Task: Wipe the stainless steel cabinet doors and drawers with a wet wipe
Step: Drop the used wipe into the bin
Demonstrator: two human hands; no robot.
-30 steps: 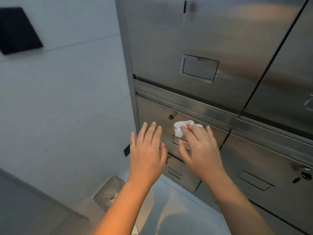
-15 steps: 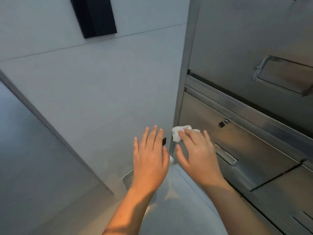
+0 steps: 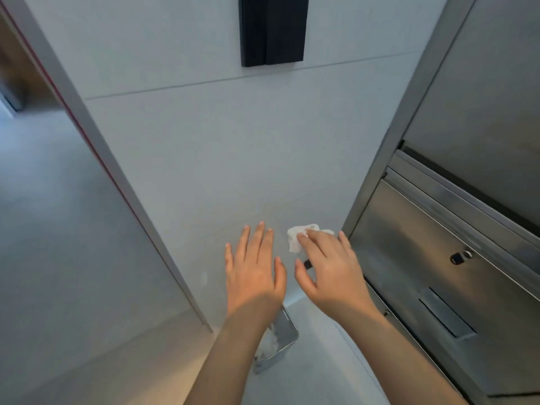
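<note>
The stainless steel cabinet fills the right side, with an upper door (image 3: 482, 112) and below it a drawer (image 3: 409, 258) that has a small lock (image 3: 461, 255) and a recessed handle (image 3: 447, 317). My right hand (image 3: 330, 270) is just left of the cabinet's edge, in front of the grey wall. Its fingers are stretched out over a crumpled white wet wipe (image 3: 295, 241) and its thumb is spread apart. My left hand (image 3: 254, 270) hovers beside it, flat, fingers straight, holding nothing.
A small steel bin (image 3: 285, 337) with white wipes inside stands on the floor under my left forearm. A black panel (image 3: 273, 30) is mounted on the grey wall above. A door frame (image 3: 117, 171) and an open doorway lie to the left.
My view has swung left, so the cabinet has slid to the right edge. My right hand with the wipe has passed from the drawer front across the cabinet's left edge. My left hand stayed beside it.
</note>
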